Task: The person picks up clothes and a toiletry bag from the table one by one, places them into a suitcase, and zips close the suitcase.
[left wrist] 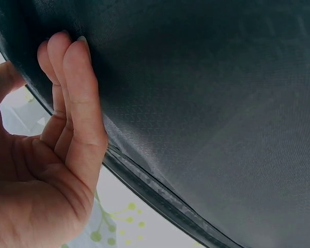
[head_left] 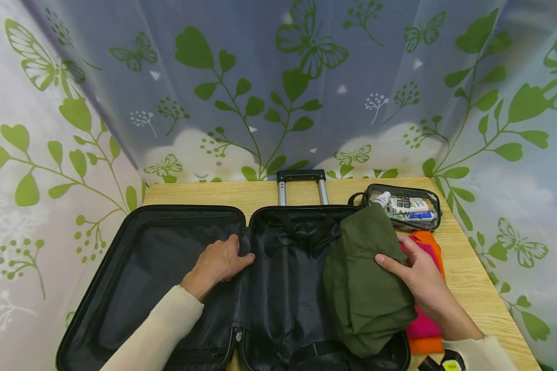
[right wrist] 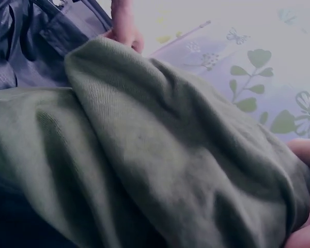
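An olive-green folded garment (head_left: 371, 278) hangs over the right side of the open black suitcase (head_left: 288, 278). My right hand (head_left: 420, 273) pinches its right edge, thumb on top and fingers underneath. In the right wrist view the cloth (right wrist: 170, 139) fills most of the frame, with fingertips at its right edge. My left hand (head_left: 220, 260) is over the inner edge of the suitcase's left half, thumb spread and nothing held. The left wrist view shows that hand (left wrist: 67, 144) with fingers fairly straight beside the dark lining (left wrist: 206, 119); whether they touch it I cannot tell.
Pink cloth (head_left: 424, 327) and orange cloth (head_left: 428, 238) lie on the wooden table (head_left: 478, 288), right of the suitcase. Behind them sits a clear toiletry bag (head_left: 433, 208) with tubes and bottles. The suitcase's pull handle (head_left: 300, 175) extends toward the patterned curtain (head_left: 241, 103).
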Tool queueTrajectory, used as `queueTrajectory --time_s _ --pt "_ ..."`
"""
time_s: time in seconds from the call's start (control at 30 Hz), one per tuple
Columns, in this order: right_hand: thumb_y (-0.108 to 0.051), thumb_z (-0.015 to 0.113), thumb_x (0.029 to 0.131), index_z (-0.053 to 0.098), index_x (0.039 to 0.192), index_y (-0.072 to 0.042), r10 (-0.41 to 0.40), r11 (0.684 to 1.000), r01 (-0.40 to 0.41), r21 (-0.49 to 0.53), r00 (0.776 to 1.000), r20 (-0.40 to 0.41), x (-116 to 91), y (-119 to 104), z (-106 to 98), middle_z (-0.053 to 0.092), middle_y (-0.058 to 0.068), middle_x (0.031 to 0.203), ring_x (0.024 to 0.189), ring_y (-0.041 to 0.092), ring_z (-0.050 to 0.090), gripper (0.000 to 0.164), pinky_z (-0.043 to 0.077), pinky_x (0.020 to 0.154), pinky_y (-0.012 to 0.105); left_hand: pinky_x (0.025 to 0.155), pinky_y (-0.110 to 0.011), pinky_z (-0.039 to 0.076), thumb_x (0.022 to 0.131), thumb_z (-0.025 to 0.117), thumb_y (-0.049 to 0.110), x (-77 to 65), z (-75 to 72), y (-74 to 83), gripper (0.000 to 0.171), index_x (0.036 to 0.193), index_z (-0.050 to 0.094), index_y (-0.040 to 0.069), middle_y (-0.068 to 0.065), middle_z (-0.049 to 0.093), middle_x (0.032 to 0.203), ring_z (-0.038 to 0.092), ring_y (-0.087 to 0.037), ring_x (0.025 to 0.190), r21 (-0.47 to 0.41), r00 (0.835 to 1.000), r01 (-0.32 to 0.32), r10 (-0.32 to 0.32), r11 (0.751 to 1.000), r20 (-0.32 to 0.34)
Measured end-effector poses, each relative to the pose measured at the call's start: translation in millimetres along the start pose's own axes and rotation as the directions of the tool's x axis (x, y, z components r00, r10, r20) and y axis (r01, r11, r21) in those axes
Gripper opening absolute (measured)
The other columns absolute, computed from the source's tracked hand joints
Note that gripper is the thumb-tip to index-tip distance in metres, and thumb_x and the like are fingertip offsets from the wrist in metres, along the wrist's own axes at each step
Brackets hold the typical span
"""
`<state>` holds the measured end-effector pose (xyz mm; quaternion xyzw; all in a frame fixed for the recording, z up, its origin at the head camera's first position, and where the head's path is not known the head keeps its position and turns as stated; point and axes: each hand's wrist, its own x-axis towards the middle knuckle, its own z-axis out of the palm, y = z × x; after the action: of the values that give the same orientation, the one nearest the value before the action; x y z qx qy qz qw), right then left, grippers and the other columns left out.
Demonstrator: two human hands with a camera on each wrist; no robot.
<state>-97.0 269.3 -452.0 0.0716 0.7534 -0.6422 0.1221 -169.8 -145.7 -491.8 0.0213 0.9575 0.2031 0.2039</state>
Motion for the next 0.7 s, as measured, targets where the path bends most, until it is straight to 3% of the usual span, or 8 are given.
queueTrajectory --time_s 0.37,0.7 --pt "-0.024 0.071 0.108 0.036 0.162 -0.01 0.026 1.0 -0.026 -0.017 0.999 0.032 3.1 5.9 19.1 0.071 -0.001 0.123 0.096 0.021 0.079 0.066 0.066 0.085 0.041 0.058 -0.035 0.047 0.104 0.07 0.051 0.7 0.5 0.1 0.042 0.105 0.061 0.009 -0.007 0.066 0.074 0.066 -0.019 0.058 0.005 1.0 0.004 -0.004 1.0 0.0" --pt "-0.022 0.071 0.108 0.034 0.162 -0.01 0.053 0.999 -0.054 0.01 0.997 0.048 9.1 13.9 31.9 0.068 0.0 0.127 0.101 0.019 0.077 0.066 0.063 0.09 0.04 0.059 -0.035 0.047 0.104 0.069 0.051 0.9 0.7 -0.5 0.043 0.107 0.061 0.009 -0.007 0.066 0.076 0.067 -0.019 0.058 0.004 1.0 0.006 -0.006 1.0 0.003"
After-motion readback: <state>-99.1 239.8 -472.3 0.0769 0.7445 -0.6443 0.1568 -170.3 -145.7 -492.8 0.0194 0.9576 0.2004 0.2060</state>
